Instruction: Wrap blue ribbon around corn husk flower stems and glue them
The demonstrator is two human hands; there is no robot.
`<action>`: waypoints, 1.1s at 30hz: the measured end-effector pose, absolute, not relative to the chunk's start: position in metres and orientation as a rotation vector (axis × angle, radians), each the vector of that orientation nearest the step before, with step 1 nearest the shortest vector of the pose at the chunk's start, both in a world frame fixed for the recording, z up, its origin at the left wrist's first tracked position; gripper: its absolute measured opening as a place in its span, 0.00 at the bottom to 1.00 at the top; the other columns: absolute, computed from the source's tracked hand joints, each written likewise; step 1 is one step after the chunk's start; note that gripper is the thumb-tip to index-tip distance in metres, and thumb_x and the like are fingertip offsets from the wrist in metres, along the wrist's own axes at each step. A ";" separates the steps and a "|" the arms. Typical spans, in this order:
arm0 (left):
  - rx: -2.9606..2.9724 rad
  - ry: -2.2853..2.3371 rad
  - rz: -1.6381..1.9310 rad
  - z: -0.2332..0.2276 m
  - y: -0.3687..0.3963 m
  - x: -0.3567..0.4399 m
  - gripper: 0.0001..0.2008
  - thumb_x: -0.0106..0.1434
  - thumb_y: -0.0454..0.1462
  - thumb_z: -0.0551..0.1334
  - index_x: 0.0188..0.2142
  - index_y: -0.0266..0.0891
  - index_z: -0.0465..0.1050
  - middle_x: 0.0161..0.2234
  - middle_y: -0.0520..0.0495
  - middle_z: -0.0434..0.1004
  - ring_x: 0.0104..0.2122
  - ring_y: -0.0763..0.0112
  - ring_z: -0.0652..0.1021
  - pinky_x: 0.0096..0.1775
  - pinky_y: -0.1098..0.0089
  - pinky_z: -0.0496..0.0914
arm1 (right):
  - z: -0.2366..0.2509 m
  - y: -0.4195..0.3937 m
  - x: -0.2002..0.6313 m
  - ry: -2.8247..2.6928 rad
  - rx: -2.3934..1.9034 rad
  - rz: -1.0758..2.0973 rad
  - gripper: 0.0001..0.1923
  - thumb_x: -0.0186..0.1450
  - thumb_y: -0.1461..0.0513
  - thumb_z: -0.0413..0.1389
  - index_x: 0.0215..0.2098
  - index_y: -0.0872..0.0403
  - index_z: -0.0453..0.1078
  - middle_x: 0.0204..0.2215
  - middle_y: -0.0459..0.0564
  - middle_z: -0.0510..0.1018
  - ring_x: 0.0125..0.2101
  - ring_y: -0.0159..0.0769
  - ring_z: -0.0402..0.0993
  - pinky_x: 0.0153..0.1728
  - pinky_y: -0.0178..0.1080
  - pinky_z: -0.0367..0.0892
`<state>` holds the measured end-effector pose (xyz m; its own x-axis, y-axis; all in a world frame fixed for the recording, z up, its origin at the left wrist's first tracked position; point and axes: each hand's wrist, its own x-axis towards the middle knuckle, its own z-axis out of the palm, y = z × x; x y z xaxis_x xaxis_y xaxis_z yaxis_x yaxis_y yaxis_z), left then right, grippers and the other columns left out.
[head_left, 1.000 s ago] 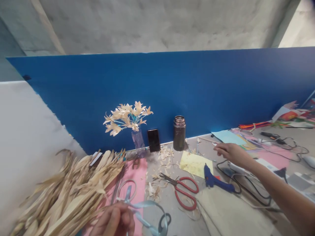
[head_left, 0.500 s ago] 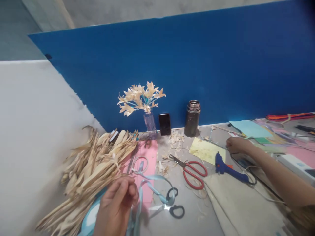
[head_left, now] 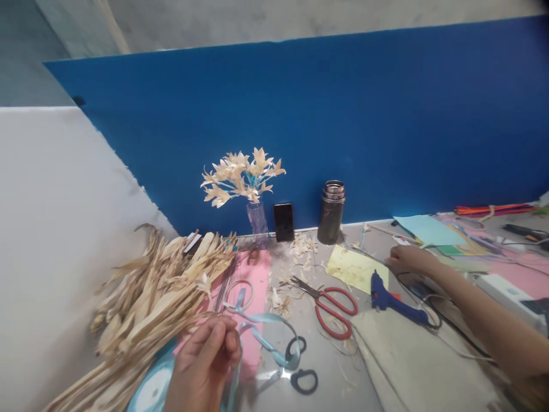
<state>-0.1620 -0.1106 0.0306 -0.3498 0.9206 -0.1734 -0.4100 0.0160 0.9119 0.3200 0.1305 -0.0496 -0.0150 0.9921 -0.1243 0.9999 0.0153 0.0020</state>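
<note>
My left hand (head_left: 206,355) is in the lower middle, thumb and fingers pinched together. A small pale husk flower (head_left: 205,284) stands just above these fingers and appears held by its thin stem, mostly hidden in the grip. Light blue ribbon (head_left: 266,318) loops beside the hand over pink paper (head_left: 253,286). To the right, my right hand (head_left: 407,260) reaches past the yellow paper (head_left: 355,269) with its fingers curled down by a dark cable; whatever they grip is hidden. A blue glue gun (head_left: 397,303) lies just in front of it.
Dried corn husks (head_left: 158,297) heap at the left. Red-handled scissors (head_left: 334,312) and black-handled scissors (head_left: 302,380) lie mid-table. Along the blue partition (head_left: 364,114) stand a vase (head_left: 257,223) of husk flowers, a phone (head_left: 283,222) and a flask (head_left: 331,214). A power strip (head_left: 510,297) is at right.
The whole view has shifted slightly, with the table things sitting a little lower and further left. Both hands keep nearly the same pose, the left still pinched and the right still by the cable.
</note>
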 end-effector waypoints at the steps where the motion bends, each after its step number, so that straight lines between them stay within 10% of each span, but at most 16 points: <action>1: 0.605 1.198 1.567 0.031 -0.110 -0.162 0.14 0.52 0.45 0.73 0.29 0.39 0.76 0.23 0.51 0.69 0.24 0.72 0.69 0.24 0.73 0.66 | -0.049 0.129 0.319 2.150 2.112 -0.169 0.15 0.70 0.57 0.57 0.53 0.54 0.70 0.50 0.53 0.76 0.44 0.40 0.76 0.43 0.47 0.74; 23: 0.610 1.237 1.521 0.040 -0.109 -0.151 0.18 0.47 0.48 0.75 0.27 0.37 0.76 0.20 0.51 0.69 0.22 0.73 0.68 0.24 0.74 0.64 | 0.025 0.137 0.262 2.362 2.370 -0.067 0.15 0.72 0.56 0.52 0.51 0.55 0.71 0.48 0.55 0.77 0.43 0.41 0.75 0.44 0.47 0.70; 33: 0.618 1.171 1.517 0.030 -0.116 -0.157 0.15 0.54 0.46 0.72 0.29 0.37 0.76 0.22 0.51 0.69 0.23 0.73 0.68 0.23 0.73 0.65 | -0.001 0.031 0.109 2.689 1.631 -0.410 0.09 0.62 0.56 0.58 0.35 0.50 0.79 0.33 0.52 0.84 0.34 0.44 0.78 0.32 0.37 0.59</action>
<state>-0.1574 -0.1157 0.0304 -0.2941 0.9356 -0.1951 -0.4259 0.0544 0.9031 0.1090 0.0310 -0.0005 -0.4707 0.8757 -0.1075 0.8679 0.4377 -0.2348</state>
